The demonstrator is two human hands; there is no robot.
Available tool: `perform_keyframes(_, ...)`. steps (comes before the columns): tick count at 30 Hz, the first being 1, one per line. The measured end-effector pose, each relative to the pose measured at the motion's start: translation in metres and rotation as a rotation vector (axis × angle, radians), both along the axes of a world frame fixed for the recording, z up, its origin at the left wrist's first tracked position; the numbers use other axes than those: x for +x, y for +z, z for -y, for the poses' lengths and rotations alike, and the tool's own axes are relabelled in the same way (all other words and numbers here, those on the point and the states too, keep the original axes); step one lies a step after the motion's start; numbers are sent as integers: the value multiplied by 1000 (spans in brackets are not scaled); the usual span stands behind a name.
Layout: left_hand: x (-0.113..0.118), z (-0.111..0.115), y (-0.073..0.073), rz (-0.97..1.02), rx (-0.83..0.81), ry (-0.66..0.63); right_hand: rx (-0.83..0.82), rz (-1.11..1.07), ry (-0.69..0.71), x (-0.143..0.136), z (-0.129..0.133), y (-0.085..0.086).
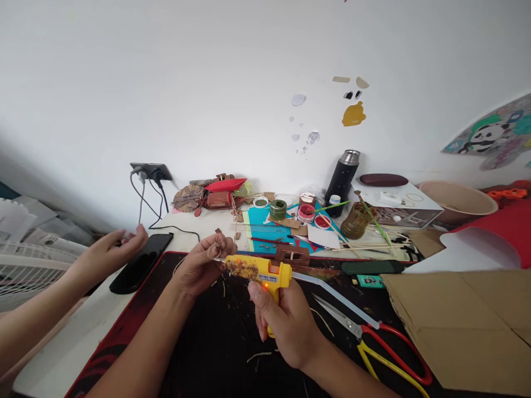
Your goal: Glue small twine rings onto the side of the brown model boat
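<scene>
My right hand (290, 320) grips a yellow hot glue gun (244, 269) by its handle, thumb on the side by a small orange light. A translucent glue stick (332, 290) sticks out of the gun's rear. My left hand (205, 264) is closed in a pinch at the gun's nozzle, around something small and brownish that I cannot make out. Below both hands lies a black desk mat (219, 342) with thin fibre scraps. To the right, large scissors (357, 329) with red and yellow handles lie with their blades nearly together.
Another person's hand (124, 246) reaches in at the left, over a black phone-like slab (143, 264). Paint jars (277, 209), a thermos (344, 174) and brown craft pieces (292, 255) stand along the back. Cardboard (464, 331) covers the right side. Cables hang from a wall socket (151, 171).
</scene>
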State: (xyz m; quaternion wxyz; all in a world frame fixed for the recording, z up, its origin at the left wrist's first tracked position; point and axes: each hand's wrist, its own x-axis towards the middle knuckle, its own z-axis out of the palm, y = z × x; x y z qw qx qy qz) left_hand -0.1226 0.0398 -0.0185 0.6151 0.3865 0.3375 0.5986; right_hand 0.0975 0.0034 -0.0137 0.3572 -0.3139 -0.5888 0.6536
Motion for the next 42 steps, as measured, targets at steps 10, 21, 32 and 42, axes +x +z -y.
perform_keyframes(10, 0, -1, -2, 12, 10, -4, 0, 5, -3, 1, -1, 0)
perform_keyframes(21, -4, -1, -7, 79, 19, -38, -2, 14, -1, 1, -2, 5)
perform_keyframes(32, -7, -1, -7, 113, 21, -77, 1, -1, -15, 1, -2, 2)
perform_keyframes(42, -7, -1, -8, 114, 13, -69, 3, -10, -16, 1, -2, 1)
